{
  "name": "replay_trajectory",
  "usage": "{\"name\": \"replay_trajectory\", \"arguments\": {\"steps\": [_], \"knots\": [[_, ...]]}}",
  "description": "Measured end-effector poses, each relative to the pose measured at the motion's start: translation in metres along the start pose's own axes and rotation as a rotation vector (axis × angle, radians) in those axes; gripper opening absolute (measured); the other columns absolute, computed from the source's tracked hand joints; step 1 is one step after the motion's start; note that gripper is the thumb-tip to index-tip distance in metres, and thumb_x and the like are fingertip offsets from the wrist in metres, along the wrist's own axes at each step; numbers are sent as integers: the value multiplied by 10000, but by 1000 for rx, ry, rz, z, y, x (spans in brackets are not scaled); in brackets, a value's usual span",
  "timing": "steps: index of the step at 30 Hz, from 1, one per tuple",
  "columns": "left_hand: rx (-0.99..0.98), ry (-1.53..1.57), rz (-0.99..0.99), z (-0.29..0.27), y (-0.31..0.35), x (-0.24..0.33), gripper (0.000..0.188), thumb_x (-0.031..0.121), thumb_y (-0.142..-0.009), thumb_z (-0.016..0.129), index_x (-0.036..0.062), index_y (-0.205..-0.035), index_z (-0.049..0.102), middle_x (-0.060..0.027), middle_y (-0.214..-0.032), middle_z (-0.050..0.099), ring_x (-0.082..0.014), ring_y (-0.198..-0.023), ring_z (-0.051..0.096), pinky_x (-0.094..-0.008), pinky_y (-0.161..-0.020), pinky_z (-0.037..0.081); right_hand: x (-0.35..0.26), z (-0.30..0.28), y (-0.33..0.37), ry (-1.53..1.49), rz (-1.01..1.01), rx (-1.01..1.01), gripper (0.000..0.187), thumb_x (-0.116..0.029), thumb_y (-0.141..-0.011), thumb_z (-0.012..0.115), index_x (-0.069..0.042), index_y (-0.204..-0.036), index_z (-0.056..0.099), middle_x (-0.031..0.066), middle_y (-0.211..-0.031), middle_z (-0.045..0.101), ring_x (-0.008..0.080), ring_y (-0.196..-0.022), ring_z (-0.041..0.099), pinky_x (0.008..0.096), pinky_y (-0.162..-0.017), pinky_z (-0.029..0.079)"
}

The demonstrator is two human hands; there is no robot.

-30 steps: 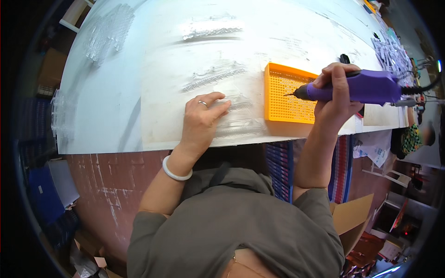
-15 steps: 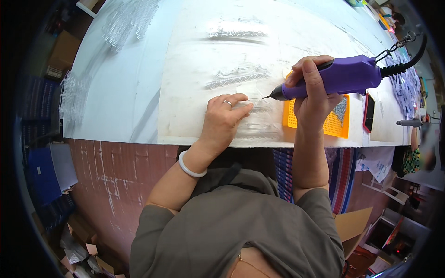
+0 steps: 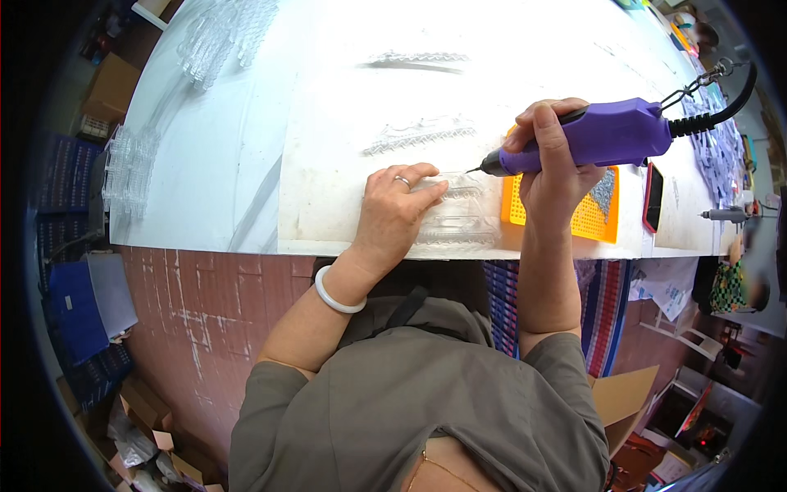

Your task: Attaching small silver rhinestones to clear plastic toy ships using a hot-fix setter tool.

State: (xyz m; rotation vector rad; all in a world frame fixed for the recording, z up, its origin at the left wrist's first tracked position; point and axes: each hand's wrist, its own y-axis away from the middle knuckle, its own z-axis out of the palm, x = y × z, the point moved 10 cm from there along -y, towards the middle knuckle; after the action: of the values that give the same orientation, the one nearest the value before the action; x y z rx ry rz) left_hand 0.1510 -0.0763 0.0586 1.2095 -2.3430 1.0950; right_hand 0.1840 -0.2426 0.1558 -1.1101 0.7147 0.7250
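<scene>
My right hand [image 3: 553, 164] is wrapped round a purple electric screwdriver [image 3: 619, 133], held nearly level, its dark nose and thin bit pointing left. The bit's tip is just right of my left hand [image 3: 395, 209], which has a ring and pinches the end of a clear plastic piece [image 3: 455, 182] at the table's near edge. Glare and my fingers hide much of that piece. More clear plastic pieces [image 3: 455, 234] lie beside it toward the edge. Under my right wrist stands a yellow perforated basket [image 3: 590, 223] with small grey screws [image 3: 603, 195] in one part.
Farther up the white table [image 3: 336, 164] lie clear toothed strips [image 3: 422, 135] and another strip [image 3: 418, 57]. Stacks of clear strips [image 3: 131, 172] sit at the far left. A dark phone-like object with a red edge [image 3: 653, 198] is right of the basket. A chain [image 3: 697, 84] and cable hold the driver.
The screwdriver's tip has shifted very slightly right, away from my left fingers. The table looks brighter. My left hand stays almost in place.
</scene>
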Motion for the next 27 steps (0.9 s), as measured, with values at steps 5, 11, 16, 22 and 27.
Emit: {"name": "replay_trajectory", "arguments": {"steps": [5,11,16,22,27], "knots": [[-2,0,-1,0,0,0,233,75,-750,719,117,-978,722,-32,-1067,663,-223,-959,609,-368,-870,438,-1,3,1,-32,-8,-9,58,0,-869,655,9,-901,608,115,-741,662,155,-558,653,253,-547,546],[-8,-2,2,1,-1,1,224,79,-754,718,115,-975,722,-33,-1063,662,-223,-951,609,-369,-867,438,-8,9,2,21,-45,-74,54,14,-868,654,16,-902,612,108,-758,661,143,-587,659,244,-551,555],[-5,-4,3,-1,-1,1,218,82,-757,716,112,-973,722,-32,-1064,661,-225,-950,611,-369,-866,437,-6,16,5,27,-29,-109,55,19,-868,656,18,-903,613,99,-760,657,137,-598,659,242,-552,554],[-2,6,1,0,-1,1,220,82,-756,716,114,-973,722,-30,-1063,662,-220,-952,610,-366,-865,433,-2,23,5,82,-39,-168,69,13,-865,664,14,-897,603,85,-761,654,125,-596,659,207,-516,521],[-3,-6,-3,-1,0,0,225,80,-752,717,117,-975,722,-30,-1064,662,-219,-959,607,-366,-864,431,-1,27,6,119,-18,-165,88,12,-857,676,10,-889,594,75,-766,653,114,-593,658,178,-476,480]]}}
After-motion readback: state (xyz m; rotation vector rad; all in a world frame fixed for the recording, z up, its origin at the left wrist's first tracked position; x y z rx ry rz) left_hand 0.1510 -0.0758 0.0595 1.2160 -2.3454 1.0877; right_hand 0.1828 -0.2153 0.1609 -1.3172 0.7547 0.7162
